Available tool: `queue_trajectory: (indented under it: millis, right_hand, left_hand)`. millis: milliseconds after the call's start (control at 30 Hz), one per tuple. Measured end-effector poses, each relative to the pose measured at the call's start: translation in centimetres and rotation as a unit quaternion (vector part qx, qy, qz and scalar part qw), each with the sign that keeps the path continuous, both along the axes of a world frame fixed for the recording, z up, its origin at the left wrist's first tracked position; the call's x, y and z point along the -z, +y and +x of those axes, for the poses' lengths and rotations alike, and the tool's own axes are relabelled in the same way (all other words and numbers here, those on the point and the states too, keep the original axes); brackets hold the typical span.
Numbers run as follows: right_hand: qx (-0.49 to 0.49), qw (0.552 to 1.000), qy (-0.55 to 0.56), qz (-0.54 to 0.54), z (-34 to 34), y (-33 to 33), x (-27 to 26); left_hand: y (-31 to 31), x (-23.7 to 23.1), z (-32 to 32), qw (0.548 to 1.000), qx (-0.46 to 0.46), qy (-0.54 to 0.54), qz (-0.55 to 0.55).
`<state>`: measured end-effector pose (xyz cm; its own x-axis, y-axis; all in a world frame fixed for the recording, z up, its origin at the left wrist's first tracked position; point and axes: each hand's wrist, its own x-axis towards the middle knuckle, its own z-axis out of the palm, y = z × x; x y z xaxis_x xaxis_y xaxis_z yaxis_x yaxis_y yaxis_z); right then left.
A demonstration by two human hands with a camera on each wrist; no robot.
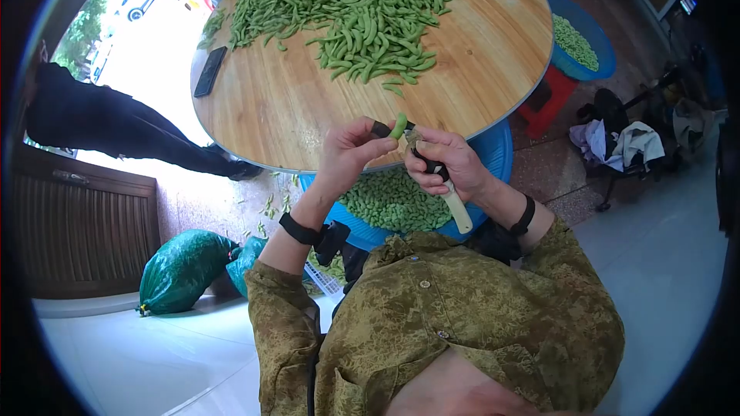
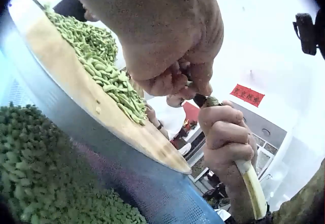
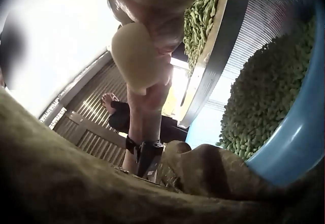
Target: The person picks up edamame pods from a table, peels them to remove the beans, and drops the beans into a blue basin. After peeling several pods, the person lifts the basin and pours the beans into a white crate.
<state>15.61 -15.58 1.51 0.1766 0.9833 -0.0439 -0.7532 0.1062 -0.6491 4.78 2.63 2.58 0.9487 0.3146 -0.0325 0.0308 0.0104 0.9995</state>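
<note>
Shelling looks midway: my left hand (image 1: 351, 156) pinches a pod (image 1: 398, 125) by the table (image 1: 478, 54)'s near edge, right hand (image 1: 456, 159) grips a pale-handled tool (image 1: 459, 213) (tip unclear), shelled beans (image 1: 397, 200) heaped near, many whole pods (image 1: 378, 35) left far.

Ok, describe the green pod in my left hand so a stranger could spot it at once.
Start at the round wooden table and come to its near edge, where the left hand and right hand nearly meet. The green pod is pinched in the left hand's fingers. Unlike the heaped pods farther back on the table, it is held up alone.
</note>
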Motion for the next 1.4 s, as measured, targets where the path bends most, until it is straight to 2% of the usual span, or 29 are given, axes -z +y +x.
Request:
queue_trajectory:
  millis: [267,400,467,500,567,600,667,700,767,800,833,867,900,933,967,1000,1067,1100,1133,1167,1200,1233,1267,1300,1367,1400]
  right_hand:
    - [0.019,0.998,-0.056,-0.028,-0.9,-0.3,-1.6]
    - [0.008,0.999,0.0,-0.036,-1.1,-0.3,-1.7]
    - [0.003,1.0,0.014,-0.027,-1.1,-0.2,-1.6]
    - [-0.003,0.999,0.039,-0.015,-1.0,-0.1,-1.6]
    - [-0.009,0.998,0.064,-0.004,-1.0,0.0,-1.3]
    - [-0.021,0.995,0.093,0.014,-1.0,0.1,-1.0]
    - [-0.033,0.992,0.121,0.03,-1.0,0.1,-0.6]
    - [-0.028,0.992,0.119,0.033,-1.0,0.0,-0.4]
    - [-0.023,0.992,0.116,0.035,-1.0,-0.1,-0.4]
    - [0.006,0.993,0.114,0.009,-1.0,-0.2,-0.5]
    - [0.034,0.993,0.111,-0.016,-1.0,-0.2,-0.5]
    - [0.033,0.993,0.11,-0.017,-0.9,-0.2,-0.5]
    - [0.033,0.992,0.121,-0.025,-0.9,0.0,-0.3]
    - [0.033,0.99,0.132,-0.033,-0.8,0.1,-0.1]
    - [0.032,0.99,0.132,-0.033,-0.8,0.1,0.0]
    - [0.038,0.99,0.129,-0.027,-0.8,0.0,0.1]
    - [0.045,0.991,0.128,-0.021,-0.9,0.0,0.4]
    - [0.056,0.993,0.106,-0.021,-0.9,0.1,0.5]
    - [0.068,0.994,0.085,-0.022,-0.9,0.2,0.5]
    - [0.069,0.994,0.084,-0.022,-1.0,0.1,0.4]
    - [0.081,0.995,0.043,-0.038,-1.2,0.1,0.3]
    - [0.093,0.994,0.002,-0.054,-1.3,0.1,0.2]
    - [0.092,0.994,0.003,-0.055,-1.3,0.1,0.1]
    - [0.094,0.992,-0.023,-0.077,-1.2,0.0,-0.1]
    - [0.099,0.989,-0.05,-0.097,-1.0,0.2,-0.1]
    - [0.153,0.965,-0.179,-0.115,-0.9,0.3,0.1]
  left_hand:
    - [0.3,1.2,-0.3,0.999,0.033,-0.033,0.001]
    - [0.0,1.4,-0.7,0.997,0.028,-0.071,-0.013]
    - [0.3,1.1,-0.7,0.986,0.055,-0.043,-0.15]
    - [0.2,1.2,-0.7,0.986,0.055,-0.043,-0.15]
    - [0.0,1.7,-0.5,0.941,0.081,-0.05,-0.326]
    - [-0.3,1.8,-0.5,0.941,0.08,-0.05,-0.326]
    - [-0.7,2.1,-0.4,0.888,0.105,-0.037,-0.446]
    - [-0.9,1.9,-0.4,0.888,0.103,-0.039,-0.446]
    - [-1.1,1.2,-0.2,0.922,0.068,0.001,-0.38]
    - [-1.2,1.3,-0.2,0.922,0.067,0.0,-0.381]
    - [-1.2,1.6,-0.2,0.99,0.044,-0.044,-0.128]
    - [-1.3,1.6,-0.2,0.987,0.017,-0.083,0.135]
    - [-1.2,1.4,-0.3,0.987,0.016,-0.083,0.135]
    - [-1.2,0.5,-0.4,0.946,-0.005,-0.127,0.297]
    - [-1.2,0.0,-0.4,0.877,-0.025,-0.167,0.45]
    - [-1.3,-0.1,-0.4,0.877,-0.026,-0.166,0.451]
    - [-1.9,-0.1,-0.5,0.967,-0.034,-0.039,0.249]
    - [-2.2,0.0,-0.4,0.967,-0.034,-0.039,0.25]
    - [-2.5,0.1,-0.2,0.999,-0.034,-0.018,0.02]
    - [-2.7,0.3,-0.1,0.977,-0.032,0.005,-0.212]
    - [-2.6,0.6,-0.1,0.977,-0.033,0.004,-0.212]
    - [-2.4,0.8,-0.2,0.964,-0.012,-0.003,-0.265]
    - [-2.4,0.9,-0.3,0.948,0.008,-0.01,-0.317]
    - [-2.6,0.9,-0.4,0.948,0.008,-0.009,-0.317]
    - [-3.2,0.3,-0.5,0.988,-0.059,0.032,-0.136]
    - [-3.2,0.2,-0.6,0.989,-0.057,0.032,-0.134]
